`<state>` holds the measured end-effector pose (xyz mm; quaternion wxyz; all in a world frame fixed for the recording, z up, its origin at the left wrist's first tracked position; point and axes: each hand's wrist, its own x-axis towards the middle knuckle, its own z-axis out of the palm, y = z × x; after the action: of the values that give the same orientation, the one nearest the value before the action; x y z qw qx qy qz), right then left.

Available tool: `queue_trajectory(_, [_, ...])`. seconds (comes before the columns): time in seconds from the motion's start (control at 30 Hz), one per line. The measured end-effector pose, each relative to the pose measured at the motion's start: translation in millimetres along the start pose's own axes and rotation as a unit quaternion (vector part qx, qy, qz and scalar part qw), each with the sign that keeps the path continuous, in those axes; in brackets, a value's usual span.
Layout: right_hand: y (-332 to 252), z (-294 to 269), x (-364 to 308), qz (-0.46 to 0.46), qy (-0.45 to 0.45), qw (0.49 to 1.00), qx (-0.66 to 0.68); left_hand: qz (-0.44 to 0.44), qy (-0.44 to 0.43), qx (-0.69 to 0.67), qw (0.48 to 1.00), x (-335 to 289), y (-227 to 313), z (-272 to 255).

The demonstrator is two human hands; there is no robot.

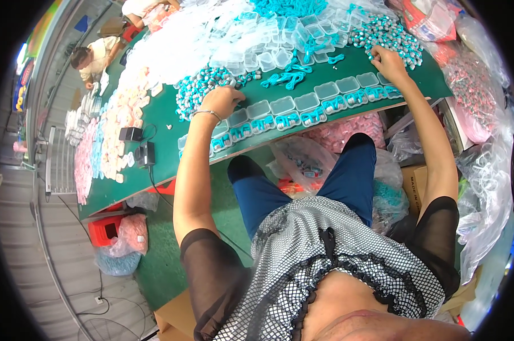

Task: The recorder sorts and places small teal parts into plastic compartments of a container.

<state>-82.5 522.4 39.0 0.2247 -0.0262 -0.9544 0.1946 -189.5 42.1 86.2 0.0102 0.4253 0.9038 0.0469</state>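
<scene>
My left hand [220, 103] is closed, fingers curled beside a pile of small teal-and-grey pieces [195, 91]; whatever is in the fingers is too small to make out. At the right, my right hand [389, 63] is closed too, thumb and fingertips together at the edge of a second pile of such pieces [390, 37]. Any piece between them is hidden. Between and below the hands runs a row of small clear plastic cases [287, 119] along the near table edge. Their lids stand open toward the far side, and teal cords with greyish pieces lie inside.
Teal looped cords [285, 78] lie mid-table. Behind them rises a heap of clear cases [234, 34] and more cords [291, 7]. Pink and cream pieces [123, 113] and a black adapter [145, 154] are at left. A person [98, 57] sits far left. Filled plastic bags [473, 85] stand at right.
</scene>
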Motion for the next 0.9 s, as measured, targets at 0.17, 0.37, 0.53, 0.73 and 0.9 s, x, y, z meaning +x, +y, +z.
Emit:
queue_trajectory(0.17, [5, 8, 1, 0.004, 0.005, 1.0, -0.01, -0.019, -0.003, -0.032, 0.999, 2, 4, -2])
queue_trajectory(0.37, [15, -3, -4, -0.003, 0.036, 0.999, -0.004, 0.034, -0.006, -0.06, 0.998, 14, 0, 8])
queue_trajectory(0.53, [-1, -33, -18, 0.044, 0.08, 0.98, 0.177, -0.027, -0.004, -0.043, 0.999, 8, 7, 3])
queue_trajectory(0.73, [-4, -82, -74, 0.083, 0.054, 0.979, 0.176, -0.038, 0.135, -0.226, 0.964, 33, 80, -3])
queue_trajectory(0.9, [-5, -80, -108, -0.028, 0.09, 0.985, 0.145, 0.093, 0.197, -0.302, 0.928, 89, 202, 18])
